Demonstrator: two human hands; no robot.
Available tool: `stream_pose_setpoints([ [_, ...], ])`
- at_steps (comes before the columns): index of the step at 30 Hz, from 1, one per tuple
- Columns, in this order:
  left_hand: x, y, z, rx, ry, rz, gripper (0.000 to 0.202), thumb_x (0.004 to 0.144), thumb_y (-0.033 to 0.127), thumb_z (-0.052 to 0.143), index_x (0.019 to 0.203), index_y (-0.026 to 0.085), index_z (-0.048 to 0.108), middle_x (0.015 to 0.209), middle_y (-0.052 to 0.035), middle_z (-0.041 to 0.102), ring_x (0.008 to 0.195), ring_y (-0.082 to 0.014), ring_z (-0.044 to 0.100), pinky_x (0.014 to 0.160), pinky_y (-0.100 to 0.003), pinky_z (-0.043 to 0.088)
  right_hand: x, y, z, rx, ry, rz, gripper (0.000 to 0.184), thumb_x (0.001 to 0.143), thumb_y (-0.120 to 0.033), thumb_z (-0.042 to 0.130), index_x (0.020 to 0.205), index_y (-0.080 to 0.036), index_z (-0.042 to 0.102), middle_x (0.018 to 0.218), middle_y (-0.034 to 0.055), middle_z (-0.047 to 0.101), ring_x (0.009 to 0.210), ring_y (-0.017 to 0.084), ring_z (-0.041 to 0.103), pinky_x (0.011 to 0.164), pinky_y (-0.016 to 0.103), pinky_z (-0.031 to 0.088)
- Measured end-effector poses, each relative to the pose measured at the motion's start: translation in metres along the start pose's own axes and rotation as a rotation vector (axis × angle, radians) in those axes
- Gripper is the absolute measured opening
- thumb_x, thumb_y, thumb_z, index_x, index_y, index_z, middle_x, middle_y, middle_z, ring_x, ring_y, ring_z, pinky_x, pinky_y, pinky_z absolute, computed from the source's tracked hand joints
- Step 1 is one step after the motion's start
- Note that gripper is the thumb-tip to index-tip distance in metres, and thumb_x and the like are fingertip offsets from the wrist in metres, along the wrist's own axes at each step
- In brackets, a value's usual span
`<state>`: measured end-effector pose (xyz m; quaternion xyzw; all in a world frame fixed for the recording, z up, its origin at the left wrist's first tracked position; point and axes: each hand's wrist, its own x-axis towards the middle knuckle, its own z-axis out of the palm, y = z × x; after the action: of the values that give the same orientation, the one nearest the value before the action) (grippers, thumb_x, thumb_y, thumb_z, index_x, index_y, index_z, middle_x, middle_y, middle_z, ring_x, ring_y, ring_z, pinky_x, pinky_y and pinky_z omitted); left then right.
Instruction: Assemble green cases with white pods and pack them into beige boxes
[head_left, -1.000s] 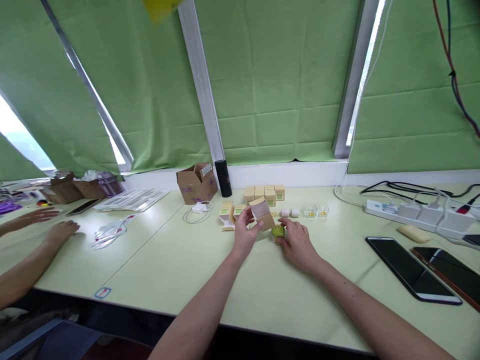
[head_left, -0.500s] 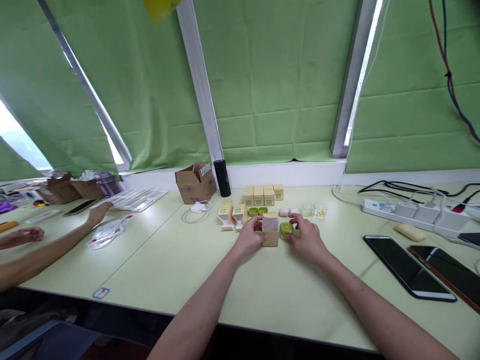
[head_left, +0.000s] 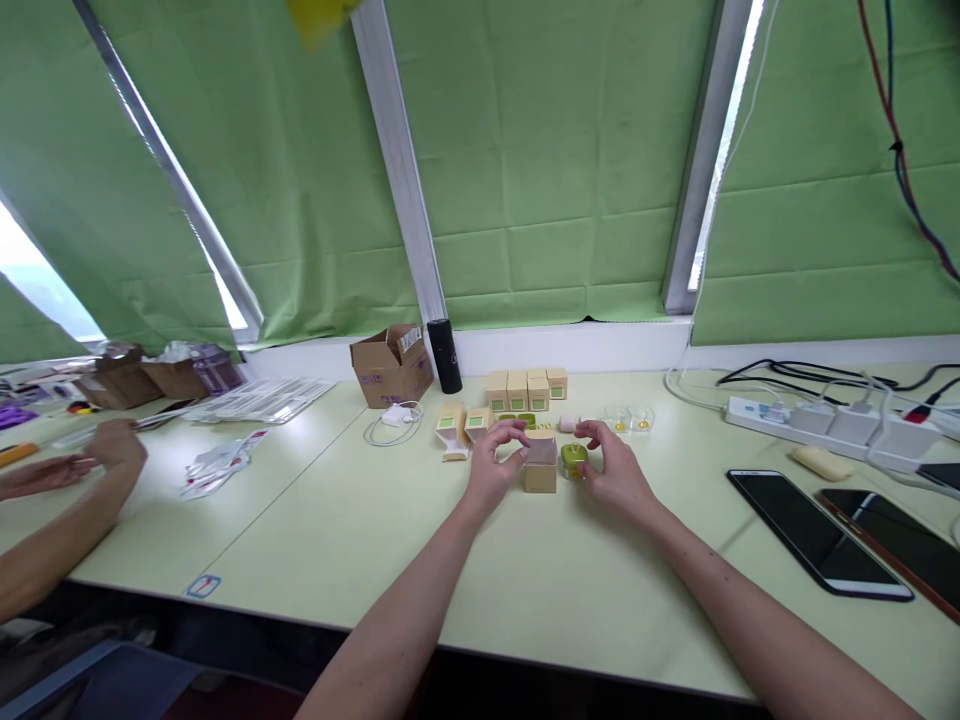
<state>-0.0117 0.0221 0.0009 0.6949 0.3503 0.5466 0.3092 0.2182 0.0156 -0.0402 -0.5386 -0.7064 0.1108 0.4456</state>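
A small open cardboard box [head_left: 540,475] stands upright in front of me, with its pale inside showing at the top. My left hand [head_left: 491,470] is at its left side, fingers curved and spread apart near the rim, gripping nothing. Just right of the box sits a small green, rounded, apple-like container [head_left: 574,458] with a clear lower part. My right hand [head_left: 616,470] is beside this container; its thumb is close to or touching the right side, and the index finger is raised apart from it. Behind my left hand, green pieces [head_left: 528,420] are partly hidden.
Several closed small boxes [head_left: 517,390] stand behind, with two opened ones [head_left: 452,432] to the left. Clear cups [head_left: 628,420] and a pale pink item [head_left: 568,424] lie near my right hand. Phones [head_left: 817,530] and a power strip [head_left: 825,430] are right. A co-worker's hands [head_left: 116,448] are far left.
My left hand has loosened from the box and lifted its fingers. My right index finger has come up off the green container. The co-worker's hand has moved left.
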Motion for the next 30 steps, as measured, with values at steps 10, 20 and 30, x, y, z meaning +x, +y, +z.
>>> stream_pose_setpoints([
  [10,0.000,-0.008,0.010,-0.011,0.091,-0.127,0.018,0.082,0.028,0.073,0.097,0.018,0.077,0.101,-0.0100,0.079,0.097,-0.0261,0.072,0.095,-0.043,0.055,-0.003,0.001,0.003,-0.097,-0.036,-0.028,0.051,0.079,-0.017,0.061,0.128,-0.025,0.053,0.114,0.0070,0.073,0.100,0.025,0.067,0.089,0.043,0.053],
  [20,0.003,-0.013,0.008,-0.209,0.062,-0.231,0.034,0.079,0.024,0.071,0.113,0.019,0.076,0.125,-0.0125,0.074,0.114,-0.0264,0.068,0.102,-0.041,0.052,-0.001,0.000,0.003,0.069,0.012,0.074,0.041,0.087,-0.033,0.059,0.125,-0.024,0.045,0.114,0.0090,0.069,0.089,0.024,0.069,0.078,0.040,0.055],
  [30,0.001,-0.017,0.012,-0.374,0.031,-0.304,0.044,0.071,0.020,0.070,0.114,0.019,0.078,0.126,-0.0121,0.074,0.118,-0.0292,0.065,0.105,-0.043,0.048,0.005,-0.023,-0.016,0.505,0.287,0.040,0.045,0.089,-0.042,0.067,0.122,-0.028,0.041,0.124,0.0097,0.060,0.094,0.021,0.066,0.080,0.039,0.055],
])
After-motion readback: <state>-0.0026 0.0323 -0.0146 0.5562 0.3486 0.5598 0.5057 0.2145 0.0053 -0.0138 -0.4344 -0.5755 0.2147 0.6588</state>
